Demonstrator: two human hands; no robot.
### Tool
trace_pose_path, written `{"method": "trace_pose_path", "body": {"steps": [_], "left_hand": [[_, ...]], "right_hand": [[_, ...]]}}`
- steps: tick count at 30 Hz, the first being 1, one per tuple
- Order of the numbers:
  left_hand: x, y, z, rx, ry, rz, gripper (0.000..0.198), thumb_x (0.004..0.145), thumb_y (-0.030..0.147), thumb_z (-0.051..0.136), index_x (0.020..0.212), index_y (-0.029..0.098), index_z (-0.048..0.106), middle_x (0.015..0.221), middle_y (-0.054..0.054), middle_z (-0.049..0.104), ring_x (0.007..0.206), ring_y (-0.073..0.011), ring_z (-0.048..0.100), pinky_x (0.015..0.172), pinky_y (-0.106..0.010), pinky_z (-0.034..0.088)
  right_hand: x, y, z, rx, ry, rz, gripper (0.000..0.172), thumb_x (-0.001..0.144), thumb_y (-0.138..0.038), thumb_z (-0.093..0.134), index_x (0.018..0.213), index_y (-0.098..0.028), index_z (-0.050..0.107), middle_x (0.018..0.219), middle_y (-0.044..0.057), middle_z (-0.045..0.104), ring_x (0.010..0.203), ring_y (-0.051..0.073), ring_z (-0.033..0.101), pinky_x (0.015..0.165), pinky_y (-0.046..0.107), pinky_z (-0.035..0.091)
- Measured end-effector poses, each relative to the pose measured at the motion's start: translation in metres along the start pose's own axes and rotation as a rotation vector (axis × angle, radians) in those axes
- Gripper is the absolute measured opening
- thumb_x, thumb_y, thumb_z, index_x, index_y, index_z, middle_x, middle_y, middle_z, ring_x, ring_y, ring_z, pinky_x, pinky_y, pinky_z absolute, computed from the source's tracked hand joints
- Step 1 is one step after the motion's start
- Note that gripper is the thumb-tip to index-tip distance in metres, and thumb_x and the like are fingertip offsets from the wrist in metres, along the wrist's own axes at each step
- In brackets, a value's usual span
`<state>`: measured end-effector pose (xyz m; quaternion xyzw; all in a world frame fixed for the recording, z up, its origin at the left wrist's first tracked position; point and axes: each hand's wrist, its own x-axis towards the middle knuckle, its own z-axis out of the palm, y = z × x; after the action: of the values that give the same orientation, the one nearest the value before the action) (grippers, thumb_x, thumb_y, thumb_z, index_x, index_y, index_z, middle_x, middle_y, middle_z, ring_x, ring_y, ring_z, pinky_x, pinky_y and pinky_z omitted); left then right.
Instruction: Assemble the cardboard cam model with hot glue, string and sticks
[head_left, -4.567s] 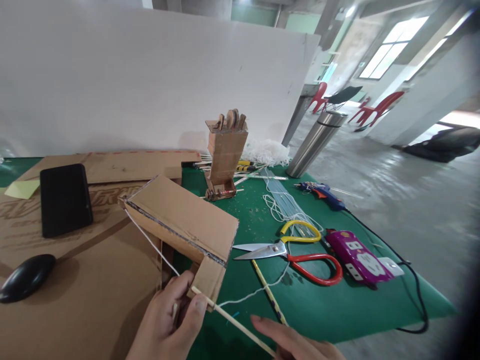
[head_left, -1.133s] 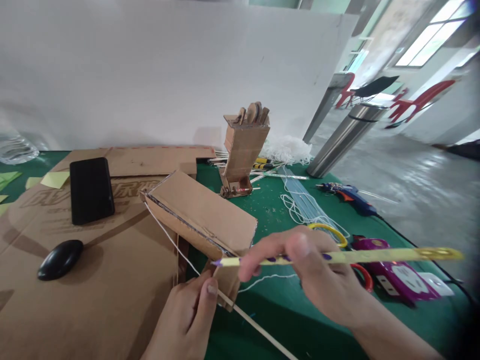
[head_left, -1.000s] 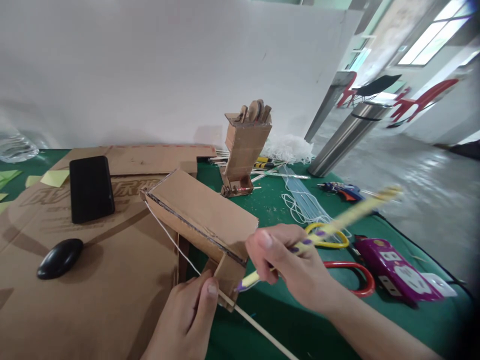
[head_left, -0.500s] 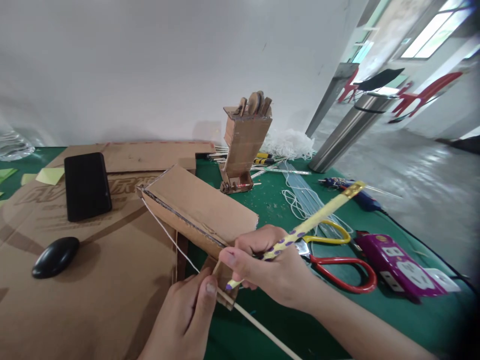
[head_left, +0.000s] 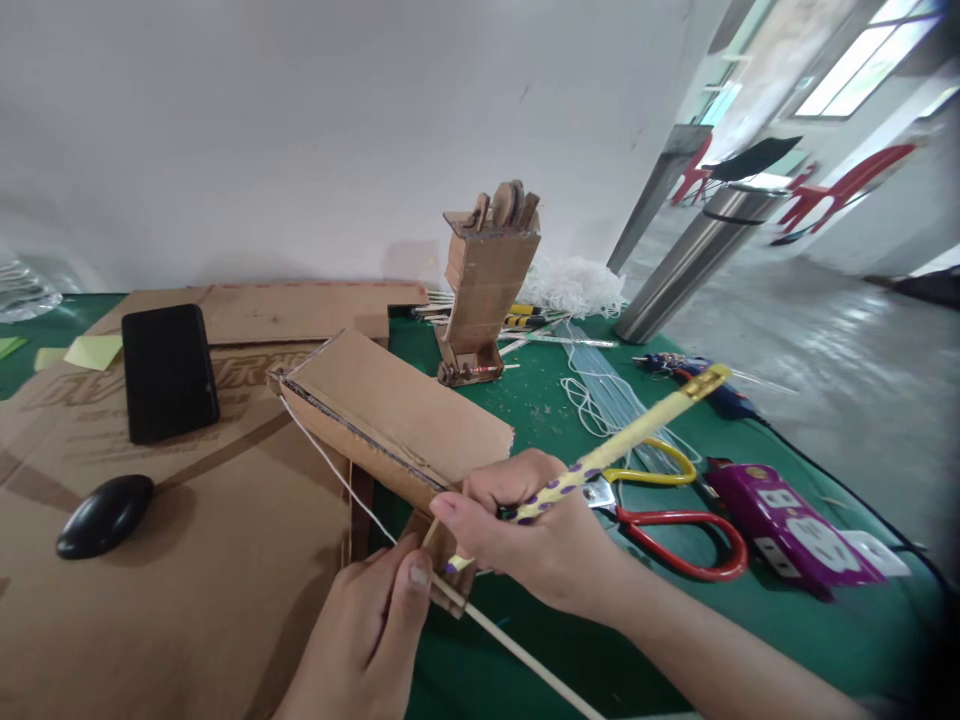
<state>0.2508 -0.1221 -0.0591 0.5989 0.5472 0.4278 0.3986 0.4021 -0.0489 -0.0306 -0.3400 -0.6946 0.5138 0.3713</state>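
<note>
My right hand [head_left: 536, 535] grips a yellow pencil with purple dots [head_left: 630, 436], its tip down against the thin wooden stick [head_left: 517, 655] at the near corner of a folded cardboard piece [head_left: 397, 420]. My left hand [head_left: 364, 635] is closed, pinching that stick and the cardboard corner between thumb and fingers. A white string [head_left: 330, 470] runs from the cardboard's far end down to my left hand.
Red and yellow scissors [head_left: 675, 530], a purple power strip [head_left: 787, 525], a blue glue gun [head_left: 697, 375], white cord, a steel flask [head_left: 690, 265] and a small cardboard stand [head_left: 484, 285] lie on the green mat. A black phone [head_left: 169, 370] and black mouse [head_left: 105, 515] rest on flat cardboard.
My right hand picked up the pencil from the mat, swung its tip downward and brought it to the stick beside my left thumb. The left hand kept its pinch.
</note>
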Motion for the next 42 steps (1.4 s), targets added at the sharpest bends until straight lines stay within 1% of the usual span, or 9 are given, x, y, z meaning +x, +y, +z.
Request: {"method": "trace_pose_path", "body": {"steps": [3,7,12,15,19,25,28,36,42], "left_hand": [[-0.0001,0.0009,0.0001,0.007,0.002,-0.002,0.054,0.098,0.059,0.037,0.077,0.02,0.069,0.06,-0.001,0.062,0.055,-0.0139,0.057,0.058,-0.022,0.049],[-0.0002,0.0014,0.0,0.006,-0.004,-0.015,0.054,0.097,0.06,0.037,0.082,0.02,0.07,0.06,-0.001,0.063,0.054,-0.014,0.055,0.058,-0.022,0.05],[-0.0007,0.0008,-0.0002,0.02,0.004,-0.003,0.054,0.098,0.059,0.036,0.076,0.02,0.068,0.06,-0.001,0.062,0.053,-0.0134,0.054,0.058,-0.022,0.049],[-0.0007,0.0016,0.0002,0.022,0.006,-0.012,0.056,0.098,0.06,0.036,0.072,0.021,0.067,0.061,-0.001,0.063,0.055,-0.0134,0.055,0.058,-0.021,0.049],[-0.0005,0.0035,0.0009,0.012,0.022,-0.033,0.056,0.097,0.062,0.037,0.073,0.02,0.067,0.063,-0.003,0.066,0.055,-0.0134,0.058,0.058,-0.021,0.049],[0.0,0.0037,0.0007,0.0,0.011,-0.038,0.053,0.096,0.06,0.039,0.076,0.021,0.069,0.06,-0.002,0.064,0.056,-0.0144,0.059,0.059,-0.022,0.051],[0.0001,0.0024,0.0009,-0.007,0.018,-0.03,0.052,0.097,0.059,0.04,0.075,0.021,0.069,0.059,-0.001,0.063,0.053,-0.0139,0.058,0.059,-0.022,0.052],[-0.0007,-0.001,0.0005,0.011,0.009,-0.035,0.052,0.096,0.06,0.04,0.071,0.022,0.065,0.059,-0.001,0.062,0.052,-0.0138,0.054,0.056,-0.021,0.051],[-0.0006,0.0025,0.0007,0.015,0.013,-0.073,0.053,0.095,0.062,0.038,0.084,0.021,0.069,0.059,-0.001,0.064,0.056,-0.0157,0.06,0.06,-0.022,0.053]], "right_hand": [[0.0009,-0.0004,-0.0005,0.065,-0.01,0.029,0.047,0.087,-0.034,0.057,0.046,-0.019,0.039,0.042,-0.006,0.037,0.04,0.005,0.031,0.037,0.02,0.019],[0.0022,-0.0005,-0.0009,0.055,-0.015,0.015,0.046,0.086,-0.033,0.059,0.046,-0.018,0.043,0.043,-0.005,0.039,0.041,0.004,0.031,0.037,0.019,0.019],[0.0013,0.0001,0.0004,0.025,-0.002,-0.015,0.047,0.086,-0.031,0.059,0.046,-0.018,0.038,0.044,-0.006,0.035,0.044,0.004,0.027,0.039,0.02,0.019],[0.001,0.0,0.0005,0.058,-0.001,0.009,0.047,0.086,-0.032,0.057,0.046,-0.019,0.036,0.043,-0.006,0.034,0.043,0.005,0.028,0.038,0.02,0.019],[0.001,0.0009,0.0004,0.061,-0.009,0.005,0.047,0.085,-0.032,0.058,0.045,-0.018,0.038,0.043,-0.006,0.035,0.042,0.004,0.029,0.038,0.02,0.019],[0.0009,0.0016,-0.0003,0.021,0.011,-0.028,0.047,0.086,-0.028,0.058,0.045,-0.018,0.037,0.044,-0.006,0.034,0.044,0.004,0.028,0.039,0.019,0.019],[0.0009,0.001,-0.0006,0.061,0.0,0.002,0.047,0.085,-0.03,0.058,0.045,-0.018,0.036,0.043,-0.006,0.035,0.042,0.004,0.029,0.038,0.02,0.018],[0.0008,0.0013,0.0001,0.029,0.013,-0.027,0.046,0.085,-0.028,0.056,0.044,-0.017,0.039,0.043,-0.005,0.037,0.042,0.004,0.029,0.038,0.019,0.018],[0.0021,0.0003,0.0009,0.061,-0.012,-0.019,0.045,0.085,-0.028,0.058,0.045,-0.018,0.039,0.044,-0.005,0.037,0.042,0.004,0.03,0.037,0.019,0.019]]}}
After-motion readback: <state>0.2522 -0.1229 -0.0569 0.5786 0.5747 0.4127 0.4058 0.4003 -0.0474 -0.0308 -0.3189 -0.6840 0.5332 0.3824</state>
